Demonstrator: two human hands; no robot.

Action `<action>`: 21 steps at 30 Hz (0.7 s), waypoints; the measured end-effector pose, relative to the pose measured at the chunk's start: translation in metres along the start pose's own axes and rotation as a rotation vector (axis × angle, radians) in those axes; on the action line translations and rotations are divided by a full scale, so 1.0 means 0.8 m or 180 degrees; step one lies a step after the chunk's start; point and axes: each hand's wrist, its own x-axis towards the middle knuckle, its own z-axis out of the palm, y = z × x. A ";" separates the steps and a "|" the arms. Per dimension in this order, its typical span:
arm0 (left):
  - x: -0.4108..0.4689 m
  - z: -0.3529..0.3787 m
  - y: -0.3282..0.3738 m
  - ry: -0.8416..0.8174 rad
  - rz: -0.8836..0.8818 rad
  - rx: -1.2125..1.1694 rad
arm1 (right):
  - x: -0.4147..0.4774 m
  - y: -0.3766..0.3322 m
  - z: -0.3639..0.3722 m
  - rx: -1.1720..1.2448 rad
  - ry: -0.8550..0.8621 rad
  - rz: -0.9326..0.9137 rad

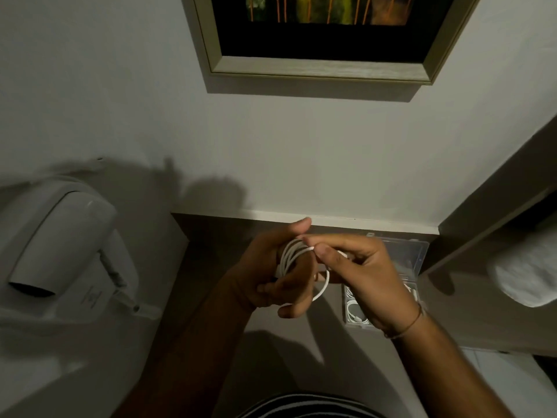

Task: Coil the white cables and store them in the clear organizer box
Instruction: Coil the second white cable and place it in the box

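Note:
A white cable (pixel 291 256) is wound in several loops around the fingers of my left hand (pixel 271 271), which grips the coil above the counter. My right hand (pixel 361 267) pinches the cable's loose end at the top of the coil, and one loop hangs below between the hands. The clear organizer box (pixel 420 251) lies open on the counter behind and under my right hand, its lid raised toward the wall. Coiled white cables (pixel 354 310) lie in its lower compartment, partly hidden by my right wrist.
A white wall-mounted hair dryer (pixel 60 236) sits at the left. A framed picture (pixel 319 40) hangs on the wall above. A rolled white towel (pixel 524 276) rests on a shelf at the right. The brown counter (pixel 211 251) runs along the wall.

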 end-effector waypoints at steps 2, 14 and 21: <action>0.001 0.003 -0.004 0.0056 0.0024 0.0308 | -0.006 0.004 0.000 0.0074 0.0095 0.0158; 0.009 0.002 -0.012 0.2256 0.0256 0.2302 | -0.020 0.009 -0.020 0.0037 0.0740 0.0229; 0.052 -0.009 -0.057 0.3617 0.1246 0.2949 | -0.021 0.035 -0.032 -0.0357 0.2038 0.0247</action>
